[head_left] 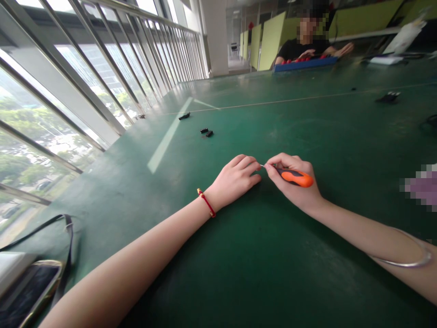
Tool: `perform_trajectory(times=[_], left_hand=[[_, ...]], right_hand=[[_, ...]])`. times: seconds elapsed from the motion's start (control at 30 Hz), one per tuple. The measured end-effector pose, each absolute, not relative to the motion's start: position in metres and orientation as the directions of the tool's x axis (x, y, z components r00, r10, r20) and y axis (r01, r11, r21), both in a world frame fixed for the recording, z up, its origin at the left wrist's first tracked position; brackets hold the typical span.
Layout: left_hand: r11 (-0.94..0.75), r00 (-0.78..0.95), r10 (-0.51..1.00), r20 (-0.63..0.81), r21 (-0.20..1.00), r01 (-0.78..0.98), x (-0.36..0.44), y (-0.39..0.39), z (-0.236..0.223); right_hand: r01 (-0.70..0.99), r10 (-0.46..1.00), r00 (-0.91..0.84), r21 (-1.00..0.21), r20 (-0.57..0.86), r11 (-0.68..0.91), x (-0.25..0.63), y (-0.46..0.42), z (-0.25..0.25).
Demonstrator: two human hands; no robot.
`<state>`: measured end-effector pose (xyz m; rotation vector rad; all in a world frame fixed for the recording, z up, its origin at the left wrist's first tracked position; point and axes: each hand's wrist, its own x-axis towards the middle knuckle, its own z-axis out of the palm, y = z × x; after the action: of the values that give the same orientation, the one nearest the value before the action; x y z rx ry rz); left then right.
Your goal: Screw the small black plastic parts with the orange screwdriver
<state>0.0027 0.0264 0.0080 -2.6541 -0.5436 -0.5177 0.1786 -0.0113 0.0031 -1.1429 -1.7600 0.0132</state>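
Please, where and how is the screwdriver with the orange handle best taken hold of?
Probably by the screwdriver's thick handle, coming from the person's right: its rounded end points that way, while the thin shaft points toward the left hand. The right hand grips it near the front.

A red bracelet (208, 203) with gold-coloured beads (200, 192) circles the left wrist (215, 195); a silvery bangle (418, 263) (plain, thin) rings the right forearm (358, 231).

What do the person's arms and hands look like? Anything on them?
The left hand and right hand wear no gloves, and no sleeves show. A thin red-and-gold bracelet circles the left wrist; a silver bangle circles the right forearm.
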Motion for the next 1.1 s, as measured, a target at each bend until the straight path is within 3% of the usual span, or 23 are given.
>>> perform_trajectory(times=[0.23, 0.43, 0.53, 0.7, 0.87, 1.1], left_hand=[[-0.862, 0.799, 0.428, 0.422, -0.077, 0.502, 0.002, 0.028, 0.007], [-0.666, 0.417, 0.724, 0.550, 0.398, 0.631, -0.004, 0.036, 0.007], [-0.550, 0.290, 0.828, 0.480, 0.593, 0.588, -0.007, 0.041, 0.005], [-0.376, 0.294, 0.919, 0.262, 0.806, 0.456, -0.012, 0.047, 0.005], [-0.298, 0.373, 0.917, 0.143, 0.866, 0.402, -0.016, 0.049, 0.010], [-0.333, 0.394, 0.905, 0.161, 0.842, 0.423, -0.018, 0.049, 0.010]], right_hand=[[0.684, 0.693, -0.060, -0.476, 0.718, 0.553, 0.179, -0.012, 0.004], [0.683, 0.725, -0.073, -0.496, 0.684, 0.536, 0.179, -0.014, 0.006], [0.683, 0.734, -0.078, -0.500, 0.674, 0.532, 0.179, -0.015, 0.007], [0.688, 0.737, -0.076, -0.500, 0.672, 0.527, 0.180, -0.014, 0.007], [0.683, 0.733, -0.084, -0.496, 0.675, 0.535, 0.180, -0.015, 0.006], [0.683, 0.728, -0.096, -0.487, 0.679, 0.544, 0.180, -0.015, 0.005]])
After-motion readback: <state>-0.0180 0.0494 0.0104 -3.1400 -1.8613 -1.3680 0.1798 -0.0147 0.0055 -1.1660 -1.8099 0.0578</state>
